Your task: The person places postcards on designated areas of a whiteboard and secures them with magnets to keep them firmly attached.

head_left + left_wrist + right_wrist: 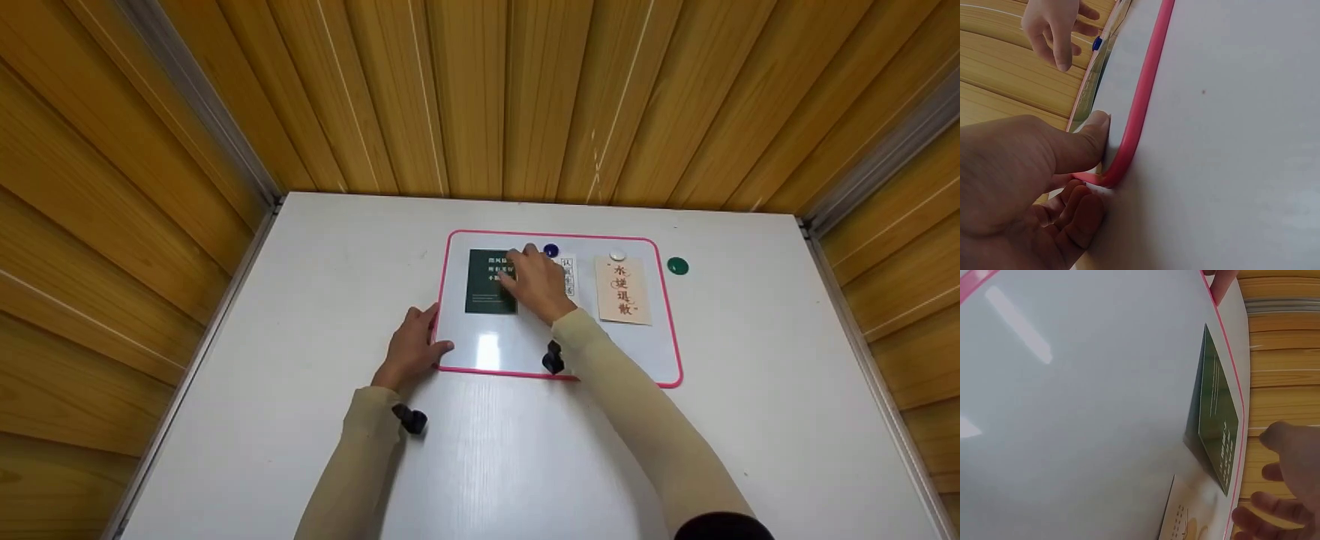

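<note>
A whiteboard [487, 345] with a pink rim lies on the table. My left hand [411, 346] grips its left edge near the lower corner; the left wrist view shows the thumb [1092, 138] on top and curled fingers at the underside. Above the board hovers my right hand [538, 283], fingers apart and holding nothing, as the right wrist view shows. Beneath it on the left is a dark green card [490, 289], its edge lifted off the board. A white card [568, 281] with black characters is partly covered by that hand; a blue magnet [551, 250] sits at its top.
A peach card [624, 292] lies on the board's right side, with a white magnet [617, 256] at its top edge. On the table [750, 337], just right of the board, rests a green magnet [678, 265]. Wood-look panels [540, 97] stand behind the table.
</note>
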`<action>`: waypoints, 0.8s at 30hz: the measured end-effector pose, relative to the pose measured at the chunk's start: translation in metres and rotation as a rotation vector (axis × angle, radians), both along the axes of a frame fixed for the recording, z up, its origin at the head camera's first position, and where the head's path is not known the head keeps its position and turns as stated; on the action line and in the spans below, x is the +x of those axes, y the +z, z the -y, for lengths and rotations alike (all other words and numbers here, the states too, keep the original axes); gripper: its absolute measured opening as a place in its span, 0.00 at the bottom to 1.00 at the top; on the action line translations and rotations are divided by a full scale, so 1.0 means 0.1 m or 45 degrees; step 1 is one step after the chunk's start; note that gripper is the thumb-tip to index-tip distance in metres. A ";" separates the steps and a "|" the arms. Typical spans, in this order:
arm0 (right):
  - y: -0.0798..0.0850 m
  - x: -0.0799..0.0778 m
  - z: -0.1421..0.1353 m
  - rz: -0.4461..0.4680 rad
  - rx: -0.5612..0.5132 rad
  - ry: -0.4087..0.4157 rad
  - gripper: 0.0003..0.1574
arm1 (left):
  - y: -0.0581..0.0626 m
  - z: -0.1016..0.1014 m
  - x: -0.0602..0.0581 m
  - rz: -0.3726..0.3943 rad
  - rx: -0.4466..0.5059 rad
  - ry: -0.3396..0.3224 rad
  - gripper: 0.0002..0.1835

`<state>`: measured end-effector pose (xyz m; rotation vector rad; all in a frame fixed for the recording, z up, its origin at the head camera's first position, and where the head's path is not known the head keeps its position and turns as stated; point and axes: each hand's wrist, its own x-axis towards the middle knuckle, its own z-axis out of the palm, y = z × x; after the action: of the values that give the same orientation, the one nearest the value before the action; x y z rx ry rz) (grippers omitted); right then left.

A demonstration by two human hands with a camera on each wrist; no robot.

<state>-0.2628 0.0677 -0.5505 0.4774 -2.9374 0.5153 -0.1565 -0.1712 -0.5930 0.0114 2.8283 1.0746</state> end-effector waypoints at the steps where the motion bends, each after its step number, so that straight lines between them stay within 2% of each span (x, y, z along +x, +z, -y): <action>1: 0.00 -0.01 -0.01 -0.014 -0.013 0.012 0.26 | 0.00 0.00 0.00 0.001 -0.001 -0.001 0.46; 9: -0.03 -0.05 -0.11 -0.060 -0.064 0.083 0.25 | 0.01 -0.01 0.00 0.014 0.004 0.001 0.46; 16: -0.05 -0.06 -0.21 -0.065 -0.084 0.210 0.24 | -0.01 -0.01 0.00 0.013 -0.003 -0.003 0.46; 20: -0.03 -0.09 -0.29 -0.098 -0.054 0.289 0.27 | -0.02 -0.01 -0.01 0.013 0.004 0.000 0.45; 24: -0.02 -0.12 -0.38 -0.136 0.000 0.324 0.32 | -0.01 0.00 -0.01 0.022 -0.007 0.009 0.45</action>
<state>-0.2748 0.1053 -0.5522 0.8581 -2.7899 0.4999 -0.1574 -0.1708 -0.5936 -0.0089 2.8178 1.0633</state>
